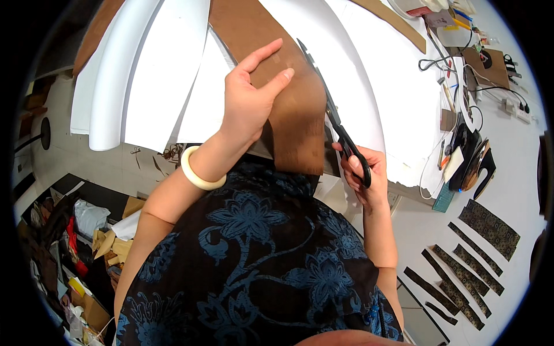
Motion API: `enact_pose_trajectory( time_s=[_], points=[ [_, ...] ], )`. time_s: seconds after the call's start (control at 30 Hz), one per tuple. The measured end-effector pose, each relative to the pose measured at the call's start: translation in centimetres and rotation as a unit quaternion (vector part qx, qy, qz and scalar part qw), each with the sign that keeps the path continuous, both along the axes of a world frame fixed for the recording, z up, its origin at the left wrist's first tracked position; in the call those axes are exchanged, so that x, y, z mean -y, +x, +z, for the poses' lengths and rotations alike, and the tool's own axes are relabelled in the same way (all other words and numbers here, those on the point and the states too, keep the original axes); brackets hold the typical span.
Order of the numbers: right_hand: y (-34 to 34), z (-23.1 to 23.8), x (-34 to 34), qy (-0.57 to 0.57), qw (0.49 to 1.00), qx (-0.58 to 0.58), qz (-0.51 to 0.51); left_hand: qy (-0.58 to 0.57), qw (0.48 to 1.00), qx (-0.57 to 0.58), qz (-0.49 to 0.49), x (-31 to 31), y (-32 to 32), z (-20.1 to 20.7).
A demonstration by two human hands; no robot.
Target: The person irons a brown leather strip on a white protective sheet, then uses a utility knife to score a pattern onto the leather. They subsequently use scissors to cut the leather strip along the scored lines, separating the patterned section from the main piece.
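A long brown strip of leather-like material runs from the far edge of the white table toward my body, and its near end hangs at the table's front edge. Over it is my left hand, thumb and forefinger stretched apart; its other fingers are mostly hidden. A cream bangle circles that wrist. My right hand grips the black handles of long scissors. Their blades point away from me along the strip's right edge and look nearly closed. Whether they touch the strip, I cannot tell.
A white paper roll and loose white sheets lie at left. Another brown strip is at the far right. Cables, tools and a teal ruler crowd the right edge. Patterned dark strips lie lower right; scraps fill the lower left.
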State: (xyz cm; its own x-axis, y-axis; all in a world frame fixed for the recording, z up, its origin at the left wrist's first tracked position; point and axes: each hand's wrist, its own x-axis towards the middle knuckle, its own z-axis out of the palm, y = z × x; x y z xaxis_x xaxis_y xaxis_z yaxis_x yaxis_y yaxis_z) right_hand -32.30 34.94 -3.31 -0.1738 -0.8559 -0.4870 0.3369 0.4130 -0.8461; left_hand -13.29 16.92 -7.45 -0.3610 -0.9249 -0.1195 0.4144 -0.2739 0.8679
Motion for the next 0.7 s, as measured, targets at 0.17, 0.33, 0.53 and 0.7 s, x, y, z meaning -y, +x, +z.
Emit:
enact_pose_trajectory(
  time_s=[0.17, 0.33, 0.53, 0.7],
  points=[
    [0.4, -0.01, 0.19, 0.005, 1.0, 0.004, -0.015, -0.04, 0.999, 0.024, 0.007, -0.57, -0.28, -0.65],
    [0.53, 0.0, 0.11, 0.005, 1.0, 0.0, -0.006, -0.044, 0.999, 0.026, 0.008, -0.64, -0.07, -0.66],
    [0.2, -0.2, -0.07, 0.007, 1.0, -0.014, 0.003, -0.028, 1.0, 0.008, 0.002, -0.76, -0.08, -0.39],
    [-0.15, -0.19, -0.01, 0.012, 0.999, -0.028, 0.015, -0.027, 1.0, 0.014, -0.001, -0.73, 0.04, -0.67]
  ],
)
